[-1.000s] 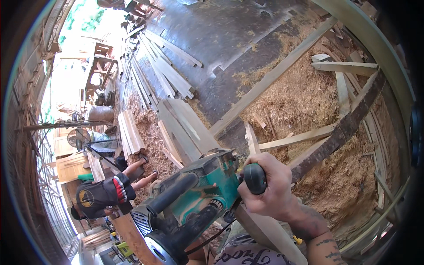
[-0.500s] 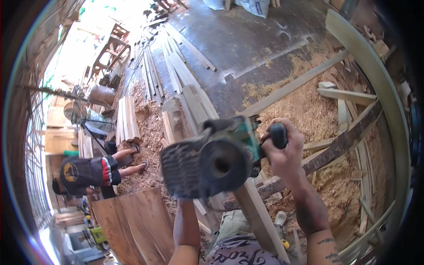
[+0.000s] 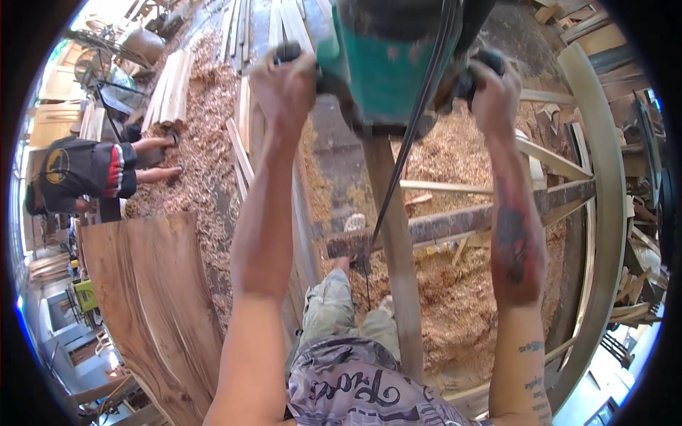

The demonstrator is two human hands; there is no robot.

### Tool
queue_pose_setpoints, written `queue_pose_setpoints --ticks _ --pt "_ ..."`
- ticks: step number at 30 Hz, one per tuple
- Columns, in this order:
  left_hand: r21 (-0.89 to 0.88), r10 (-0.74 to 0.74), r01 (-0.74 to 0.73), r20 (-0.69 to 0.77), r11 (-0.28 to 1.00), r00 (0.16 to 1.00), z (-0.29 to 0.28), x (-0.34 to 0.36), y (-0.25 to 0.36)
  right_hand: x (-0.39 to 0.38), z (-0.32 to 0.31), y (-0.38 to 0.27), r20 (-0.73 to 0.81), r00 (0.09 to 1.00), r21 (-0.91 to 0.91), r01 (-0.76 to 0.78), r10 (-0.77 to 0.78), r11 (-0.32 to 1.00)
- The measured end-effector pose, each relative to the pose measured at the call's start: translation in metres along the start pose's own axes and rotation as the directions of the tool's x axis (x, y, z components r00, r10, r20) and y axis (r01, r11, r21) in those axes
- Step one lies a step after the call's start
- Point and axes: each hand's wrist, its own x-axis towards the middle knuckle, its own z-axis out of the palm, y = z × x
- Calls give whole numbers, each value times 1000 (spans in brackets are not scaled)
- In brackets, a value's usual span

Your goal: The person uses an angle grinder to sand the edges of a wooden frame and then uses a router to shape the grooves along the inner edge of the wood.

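Note:
At arm's length near the top edge I hold a teal and black power planer (image 3: 383,67), blurred by motion. My left hand (image 3: 284,92) is closed on its left handle; my right hand (image 3: 490,96) grips the black handle on the other side. The planer is over the far part of a long wooden beam (image 3: 401,284), which runs toward my body; whether it touches the beam I cannot tell. A black cord (image 3: 394,184) hangs from the tool down to my legs, past a bark-edged board (image 3: 447,227) lying crosswise.
A bent-over person (image 3: 85,170) works at the left, near a bundle of planks (image 3: 167,85). A wide wooden slab (image 3: 142,298) lies at lower left. Wood shavings (image 3: 462,319) cover much of the floor. A long curved timber (image 3: 604,213) runs along the right, beside piles of offcuts (image 3: 636,241).
The planer has swung forward, away from my body, with both arms stretched out. My left hand has come into view on its handle. The view has tilted further down toward my legs.

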Motion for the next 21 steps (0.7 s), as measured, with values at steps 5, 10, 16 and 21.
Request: queue_pose_setpoints --ticks 5,10,16,21 --pt "280 34 -96 216 955 976 -8 19 1 6 20 21 71 993 -57 96 -92 994" --pt "441 416 -470 218 765 883 2 35 14 23 21 4 248 776 768 -522 579 371" --pt "-275 -333 349 104 896 937 8 50 34 27 28 22 358 534 615 -752 766 237" --pt "-280 -353 363 86 889 932 -1 58 11 31 56 -6 285 582 640 -707 761 300"
